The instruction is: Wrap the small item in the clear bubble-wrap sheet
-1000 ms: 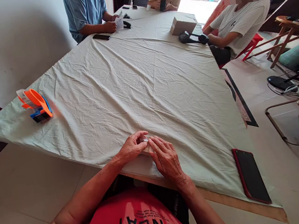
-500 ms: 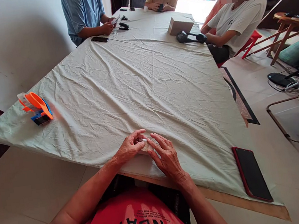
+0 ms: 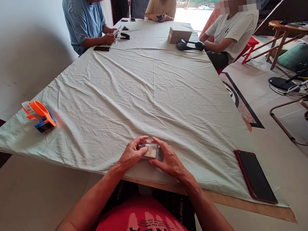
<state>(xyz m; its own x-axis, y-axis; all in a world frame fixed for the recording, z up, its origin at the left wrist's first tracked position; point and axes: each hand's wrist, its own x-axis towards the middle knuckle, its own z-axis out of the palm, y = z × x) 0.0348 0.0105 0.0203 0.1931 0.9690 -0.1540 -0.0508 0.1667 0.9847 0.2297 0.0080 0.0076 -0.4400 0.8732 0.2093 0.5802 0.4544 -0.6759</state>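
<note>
Near the front edge of the cloth-covered table (image 3: 151, 93), my left hand (image 3: 131, 155) and my right hand (image 3: 169, 161) together hold a small clear packet (image 3: 151, 151) with something pale inside. The left hand's fingers pinch its left end. The right hand grips its right end from the side. What the packet contains is too small to tell.
A red-cased phone (image 3: 254, 176) lies face up at the front right edge. An orange and blue tool (image 3: 41, 115) sits at the far left. At the far end several people sit with a cardboard box (image 3: 179, 33), a black phone (image 3: 101, 48) and a black device (image 3: 190, 44).
My right hand has turned from lying flat over the packet to gripping its right end, so the packet now shows between both hands. The camera view has shifted slightly.
</note>
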